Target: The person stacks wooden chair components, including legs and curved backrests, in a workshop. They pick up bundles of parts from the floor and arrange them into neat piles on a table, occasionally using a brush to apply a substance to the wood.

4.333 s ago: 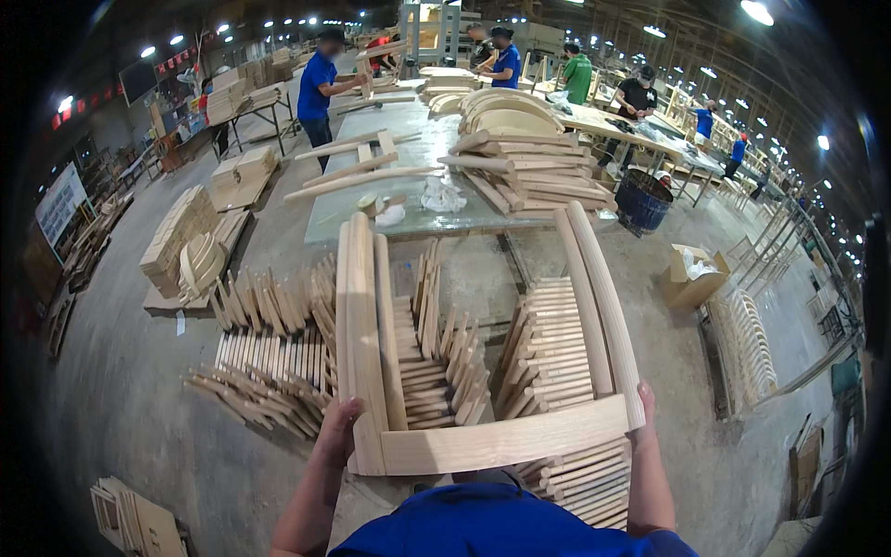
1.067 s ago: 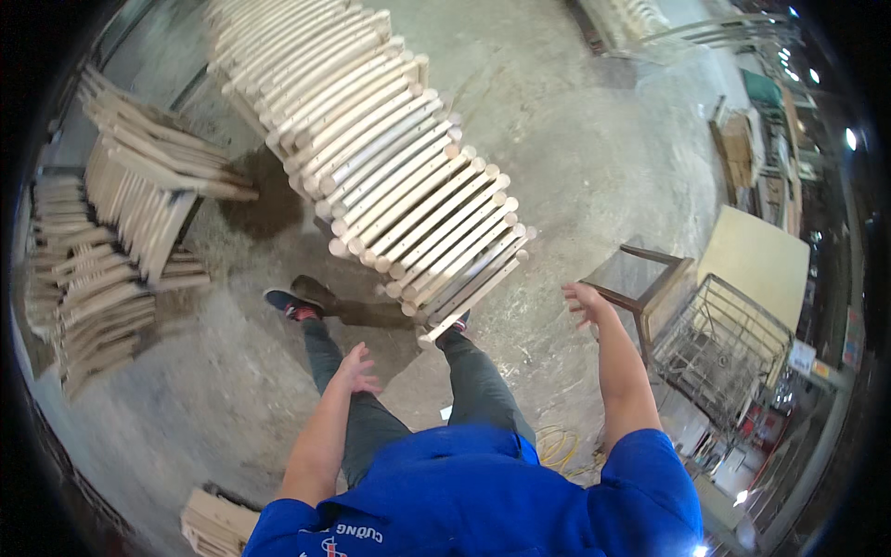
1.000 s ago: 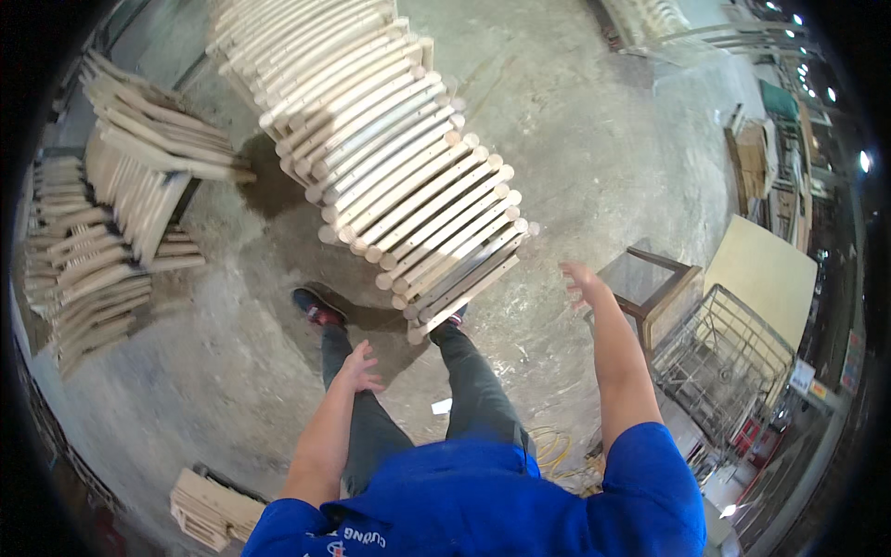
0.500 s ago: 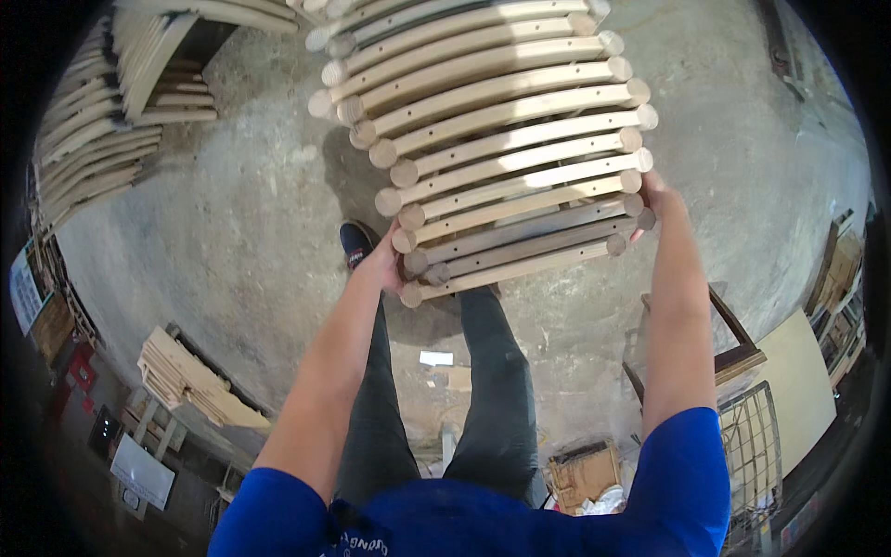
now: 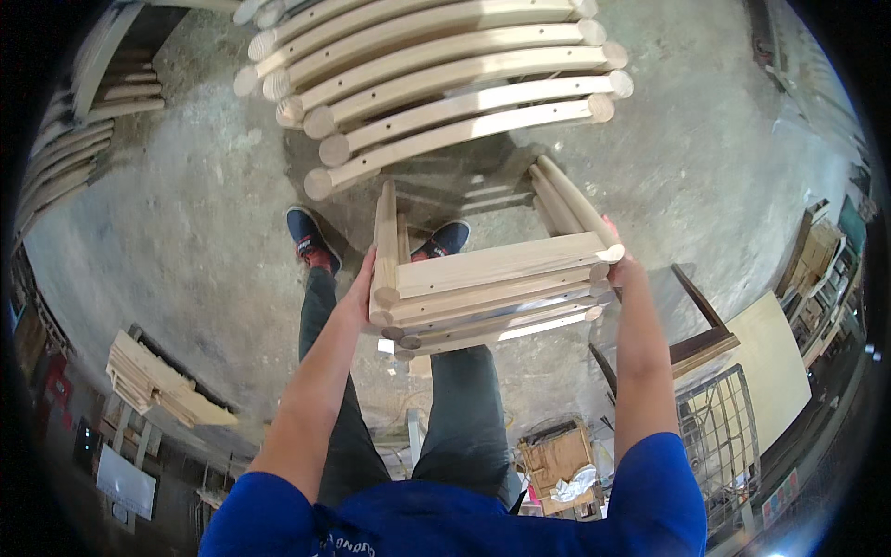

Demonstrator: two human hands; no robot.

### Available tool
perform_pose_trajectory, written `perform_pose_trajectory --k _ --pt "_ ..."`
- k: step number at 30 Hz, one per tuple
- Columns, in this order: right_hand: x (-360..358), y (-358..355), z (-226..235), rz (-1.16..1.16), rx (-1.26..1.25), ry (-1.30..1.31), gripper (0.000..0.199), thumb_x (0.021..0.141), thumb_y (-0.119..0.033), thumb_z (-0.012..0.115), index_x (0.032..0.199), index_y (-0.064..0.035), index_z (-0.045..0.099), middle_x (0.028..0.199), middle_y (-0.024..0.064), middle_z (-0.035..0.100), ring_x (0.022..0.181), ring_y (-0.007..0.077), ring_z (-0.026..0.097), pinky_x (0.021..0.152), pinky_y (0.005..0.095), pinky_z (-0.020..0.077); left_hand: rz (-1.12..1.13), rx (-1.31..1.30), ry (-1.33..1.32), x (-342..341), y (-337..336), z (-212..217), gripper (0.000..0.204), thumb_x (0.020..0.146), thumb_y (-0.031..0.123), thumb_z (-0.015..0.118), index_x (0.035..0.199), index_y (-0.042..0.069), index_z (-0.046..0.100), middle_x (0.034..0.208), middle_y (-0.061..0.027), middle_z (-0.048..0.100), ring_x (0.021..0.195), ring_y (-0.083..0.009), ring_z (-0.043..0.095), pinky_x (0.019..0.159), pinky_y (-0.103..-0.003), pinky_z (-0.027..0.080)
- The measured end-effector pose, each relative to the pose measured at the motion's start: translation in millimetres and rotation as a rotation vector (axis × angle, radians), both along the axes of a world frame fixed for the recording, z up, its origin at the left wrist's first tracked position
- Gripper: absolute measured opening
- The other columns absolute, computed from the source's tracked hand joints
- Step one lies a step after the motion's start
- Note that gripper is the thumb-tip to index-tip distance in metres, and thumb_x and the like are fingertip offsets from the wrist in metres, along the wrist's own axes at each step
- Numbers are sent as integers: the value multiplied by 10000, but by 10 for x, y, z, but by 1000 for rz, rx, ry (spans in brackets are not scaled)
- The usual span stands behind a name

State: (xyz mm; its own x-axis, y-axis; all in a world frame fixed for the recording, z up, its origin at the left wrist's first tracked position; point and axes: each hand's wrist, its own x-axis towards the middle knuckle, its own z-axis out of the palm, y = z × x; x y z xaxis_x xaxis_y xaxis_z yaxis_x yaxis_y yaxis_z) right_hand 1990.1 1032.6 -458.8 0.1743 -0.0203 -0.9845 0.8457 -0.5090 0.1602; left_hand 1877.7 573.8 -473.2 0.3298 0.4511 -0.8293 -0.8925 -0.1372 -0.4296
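Observation:
Between my hands I hold a small nested bundle of pale wooden leg frames (image 5: 506, 266), each a crossbar joining two round posts. My left hand (image 5: 360, 290) is closed round the left posts, its fingers partly hidden behind the wood. On the other side, my right hand (image 5: 626, 269) grips the right post ends, with fingertips showing past the outer post. The bundle hangs in front of my legs, above the floor. Just beyond it stands a larger stack of similar wooden frames (image 5: 483, 67), apart from the held ones; its far end runs out of view.
More wooden frames (image 5: 74, 158) are piled at the far left. Flat wooden pieces (image 5: 160, 381) lie at the near left. To the right are a dark wooden frame (image 5: 701, 348), a pale board (image 5: 775, 353) and a wire rack (image 5: 719, 427). A cardboard box (image 5: 557, 464) sits near my right leg.
The several frames in my hands have come away from the large stack and moved toward me. A gap now shows between them, and both my feet are visible.

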Motion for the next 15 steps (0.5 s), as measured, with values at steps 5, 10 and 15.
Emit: perform_pose_trajectory --k 5,10,15 --pt "-34 -101 -208 15 35 64 920 640 -771 478 1299 -135 393 1243 108 459 1095 261 471 886 418 412 -20 -55 88 85 -68 -193 845 671 737 509 1217 93 493 1132 -132 565 1023 -272 549 874 -430 440" --pt "41 -287 -208 4 74 138 855 692 -738 452 1295 -134 396 1230 108 467 1071 263 488 877 418 420 -22 -44 110 59 -91 -286 819 696 697 510 1194 48 497 1113 -160 567 987 -272 568 867 -421 448" --pt "504 -697 251 -74 177 227 791 744 -705 426 1290 -134 398 1218 107 476 1047 265 506 869 418 429 -99 19 17 219 -414 -82 756 750 671 432 1216 79 488 1132 -155 556 1002 -267 562 874 -409 441"
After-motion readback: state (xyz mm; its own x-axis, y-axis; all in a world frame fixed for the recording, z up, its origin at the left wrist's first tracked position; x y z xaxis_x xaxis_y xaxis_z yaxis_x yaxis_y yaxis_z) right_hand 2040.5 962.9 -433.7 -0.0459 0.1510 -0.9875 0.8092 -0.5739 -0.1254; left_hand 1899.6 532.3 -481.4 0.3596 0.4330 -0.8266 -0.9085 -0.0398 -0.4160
